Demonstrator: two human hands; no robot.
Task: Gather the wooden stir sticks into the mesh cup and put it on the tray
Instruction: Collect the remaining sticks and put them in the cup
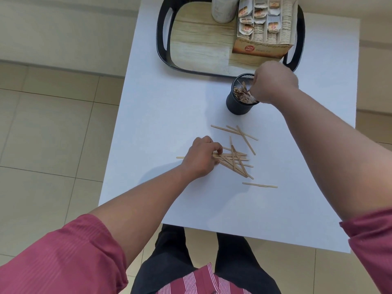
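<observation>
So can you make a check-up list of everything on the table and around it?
Surface: white square table, sticks scattered mid-table.
Job's things: black mesh cup upright, partly filled, beside black-rimmed wooden tray; loose wooden stir sticks piled.
Clutter: cardboard box of tea bags and pale cylindrical container on tray.
Grippers: left hand grips sticks; right hand at cup's mouth.
Cables: nothing seen.
Surroundings: beige tiled floor.

Pale matt wooden sticks [233, 159], black mesh cup [237, 102], seemingly metal, glossy tray [163, 54].
</observation>
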